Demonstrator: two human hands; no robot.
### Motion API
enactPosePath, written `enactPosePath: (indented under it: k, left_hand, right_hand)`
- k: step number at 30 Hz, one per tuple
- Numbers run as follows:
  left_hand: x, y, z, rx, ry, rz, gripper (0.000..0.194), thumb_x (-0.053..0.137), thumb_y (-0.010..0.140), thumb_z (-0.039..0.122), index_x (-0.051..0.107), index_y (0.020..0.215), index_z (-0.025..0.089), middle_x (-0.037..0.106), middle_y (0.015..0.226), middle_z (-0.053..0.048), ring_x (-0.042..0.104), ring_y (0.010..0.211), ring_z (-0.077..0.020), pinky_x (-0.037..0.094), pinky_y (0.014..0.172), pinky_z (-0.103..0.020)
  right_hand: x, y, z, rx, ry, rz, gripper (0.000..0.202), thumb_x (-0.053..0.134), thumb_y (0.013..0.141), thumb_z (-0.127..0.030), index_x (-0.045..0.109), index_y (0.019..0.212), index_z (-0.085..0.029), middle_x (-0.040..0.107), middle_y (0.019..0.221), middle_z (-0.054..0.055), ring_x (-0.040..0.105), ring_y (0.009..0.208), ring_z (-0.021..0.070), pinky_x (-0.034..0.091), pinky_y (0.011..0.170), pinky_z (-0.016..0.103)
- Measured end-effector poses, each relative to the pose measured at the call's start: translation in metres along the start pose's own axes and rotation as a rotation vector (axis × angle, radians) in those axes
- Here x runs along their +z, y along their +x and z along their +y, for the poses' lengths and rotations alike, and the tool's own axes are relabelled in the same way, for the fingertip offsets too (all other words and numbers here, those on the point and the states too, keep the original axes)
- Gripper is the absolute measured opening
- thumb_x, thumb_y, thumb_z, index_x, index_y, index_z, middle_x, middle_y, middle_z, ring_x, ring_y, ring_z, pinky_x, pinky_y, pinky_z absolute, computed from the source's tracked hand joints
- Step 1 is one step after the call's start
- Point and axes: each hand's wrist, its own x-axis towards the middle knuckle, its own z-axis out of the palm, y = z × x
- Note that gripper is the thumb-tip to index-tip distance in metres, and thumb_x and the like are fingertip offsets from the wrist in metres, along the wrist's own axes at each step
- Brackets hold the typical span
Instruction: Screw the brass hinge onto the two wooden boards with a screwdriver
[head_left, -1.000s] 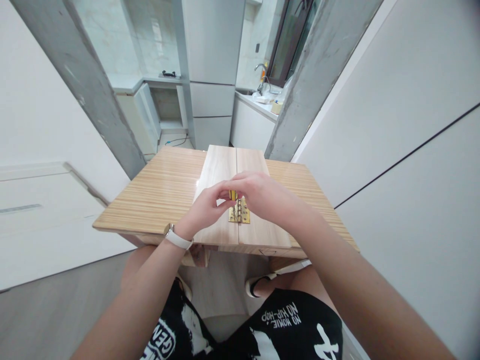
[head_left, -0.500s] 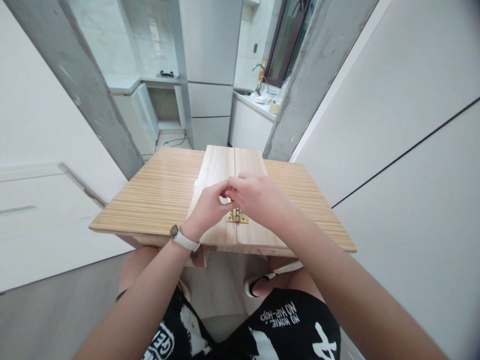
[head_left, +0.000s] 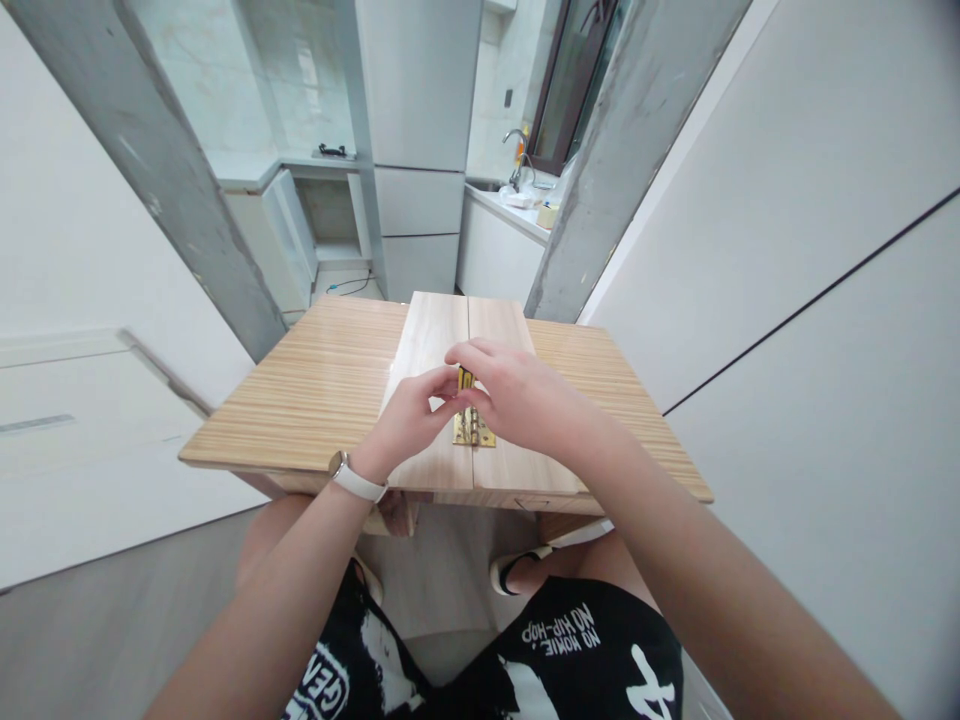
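Note:
Two pale wooden boards point(head_left: 429, 335) lie side by side on a wood-grain table point(head_left: 300, 400), with a narrow seam between them. A brass hinge point(head_left: 474, 430) lies across the seam near the front. Just above it, a second small brass piece point(head_left: 466, 379) is pinched between the fingertips of both hands. My left hand point(head_left: 420, 408), with a watch point(head_left: 356, 478) on its wrist, grips it from the left. My right hand point(head_left: 506, 388) holds it from the right, its fingers curled over the top. The fingers partly hide the piece.
Beyond the table stand a tall fridge point(head_left: 420, 190), an open cabinet point(head_left: 326, 215) and a sink counter with a faucet point(head_left: 516, 150). White panels flank both sides. My legs are under the front edge.
The brass piece between my fingers now shows more clearly. My left hand has shifted slightly left and down, and the fingers of my right hand have moved up over the piece.

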Motion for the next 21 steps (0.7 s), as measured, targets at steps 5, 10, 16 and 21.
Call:
enactPosePath:
  k: [5,10,16,21]
  left_hand:
    - [0.009,0.002,0.006,-0.011,0.073,0.091,0.007,0.068,0.090,0.022,0.061,0.091,0.019,0.068,0.085,0.000,0.063,0.080,-0.0142,0.052,0.075,-0.027]
    - [0.009,0.004,0.004,-0.010,0.056,0.046,0.018,0.074,0.088,0.024,0.065,0.104,0.020,0.072,0.096,-0.002,0.067,0.089,-0.0166,0.055,0.079,-0.029]
    - [0.000,0.000,-0.004,-0.006,0.004,-0.092,0.018,0.062,0.097,0.023,0.066,0.113,0.018,0.076,0.109,-0.008,0.072,0.102,-0.0222,0.059,0.091,-0.037]
    - [0.002,0.000,-0.003,-0.019,0.010,-0.004,0.010,0.068,0.093,0.026,0.064,0.095,0.017,0.070,0.087,-0.002,0.067,0.083,-0.0167,0.057,0.079,-0.031]
  right_hand:
    - [0.004,0.002,-0.004,0.166,-0.130,0.076,0.014,0.061,0.102,-0.032,0.061,0.101,-0.018,0.067,0.095,0.007,0.058,0.079,0.0189,0.033,0.068,0.033]
    - [0.011,0.004,0.003,0.063,-0.189,0.032,0.008,0.057,0.099,-0.014,0.060,0.093,-0.019,0.062,0.089,0.004,0.051,0.073,0.0160,0.030,0.064,0.031]
    - [0.010,0.003,0.008,-0.073,-0.100,0.015,0.023,0.051,0.090,0.002,0.058,0.093,-0.019,0.063,0.094,0.006,0.054,0.090,0.0193,0.038,0.076,0.031]
    - [0.006,0.002,0.003,-0.051,0.000,0.013,0.022,0.054,0.092,-0.001,0.058,0.104,-0.019,0.066,0.103,0.006,0.057,0.094,0.0194,0.040,0.077,0.030]
